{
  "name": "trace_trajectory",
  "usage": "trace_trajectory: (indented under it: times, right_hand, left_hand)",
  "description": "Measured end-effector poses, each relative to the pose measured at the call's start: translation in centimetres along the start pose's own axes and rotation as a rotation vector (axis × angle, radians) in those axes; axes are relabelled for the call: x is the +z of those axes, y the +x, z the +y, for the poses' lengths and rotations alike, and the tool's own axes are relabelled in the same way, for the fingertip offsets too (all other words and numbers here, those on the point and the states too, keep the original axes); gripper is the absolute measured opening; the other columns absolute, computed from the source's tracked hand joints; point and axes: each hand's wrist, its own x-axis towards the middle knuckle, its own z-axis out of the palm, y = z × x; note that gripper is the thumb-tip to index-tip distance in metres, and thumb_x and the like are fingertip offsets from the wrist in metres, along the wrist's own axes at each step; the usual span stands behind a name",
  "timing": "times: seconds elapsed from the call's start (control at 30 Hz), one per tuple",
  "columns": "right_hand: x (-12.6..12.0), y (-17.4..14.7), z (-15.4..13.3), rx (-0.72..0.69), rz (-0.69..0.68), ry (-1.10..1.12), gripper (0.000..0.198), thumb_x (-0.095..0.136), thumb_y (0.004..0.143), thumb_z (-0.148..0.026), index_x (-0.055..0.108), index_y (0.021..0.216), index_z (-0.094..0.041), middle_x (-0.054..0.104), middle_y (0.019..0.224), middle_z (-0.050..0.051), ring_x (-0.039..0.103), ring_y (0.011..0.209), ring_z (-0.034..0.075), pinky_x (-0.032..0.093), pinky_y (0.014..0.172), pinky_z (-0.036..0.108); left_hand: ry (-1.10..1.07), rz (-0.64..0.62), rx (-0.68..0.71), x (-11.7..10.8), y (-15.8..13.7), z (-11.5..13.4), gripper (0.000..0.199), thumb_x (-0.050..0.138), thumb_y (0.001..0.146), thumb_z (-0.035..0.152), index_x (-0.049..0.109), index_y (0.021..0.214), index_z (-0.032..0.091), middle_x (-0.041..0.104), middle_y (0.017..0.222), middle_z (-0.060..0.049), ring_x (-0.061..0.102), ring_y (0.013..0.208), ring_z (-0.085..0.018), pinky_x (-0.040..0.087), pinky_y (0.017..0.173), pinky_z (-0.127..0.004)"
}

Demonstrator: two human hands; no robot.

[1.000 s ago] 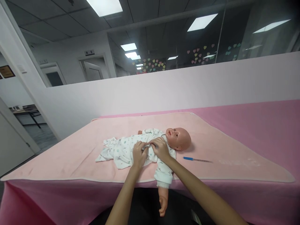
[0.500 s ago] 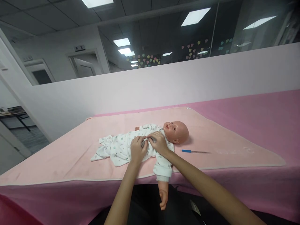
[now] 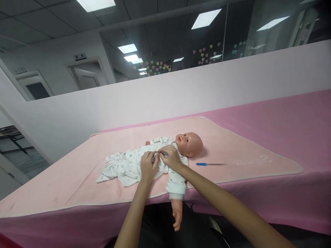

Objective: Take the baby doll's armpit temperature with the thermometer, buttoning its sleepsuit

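Observation:
A baby doll [image 3: 190, 144] lies on its back, head to the right, dressed in a white patterned outfit [image 3: 129, 164]. My left hand [image 3: 148, 166] is at the doll's belly, thumb and fingers pinched on the cloth. Beside it, my right hand [image 3: 170, 157] lies over the chest with its fingertips pinching the front of the outfit. The fingertips of both hands nearly meet, and the exact bit of cloth between them is too small to make out. One doll arm [image 3: 177, 212] hangs over the near table edge, between my forearms.
Under the doll is a peach blanket [image 3: 82, 172] on a pink-covered table [image 3: 284, 120]. A thin stick with a blue end [image 3: 201, 164] lies right of the doll, below its head. Behind the table runs a white low wall [image 3: 165, 100] with glass above.
The camera view has shifted slightly, so the scene sits a little further left. Both hands stay at the doll's chest, still pinching the cloth with only small finger movement.

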Motion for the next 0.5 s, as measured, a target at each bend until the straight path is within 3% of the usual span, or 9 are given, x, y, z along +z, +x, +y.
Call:
trace_trajectory:
  times: [0.5]
  right_hand:
    - [-0.1,0.15,-0.09,-0.011,-0.024,-0.007,0.016,0.05,0.078,-0.011,0.063,0.077,-0.021,0.065,0.075,0.0,0.054,0.076,0.015,0.038,0.076,0.029]
  left_hand:
    - [-0.006,0.028,0.017,-0.09,0.15,0.16,0.017,0.037,0.085,0.025,0.053,0.087,0.019,0.057,0.082,-0.003,0.05,0.078,-0.017,0.038,0.072,-0.03]
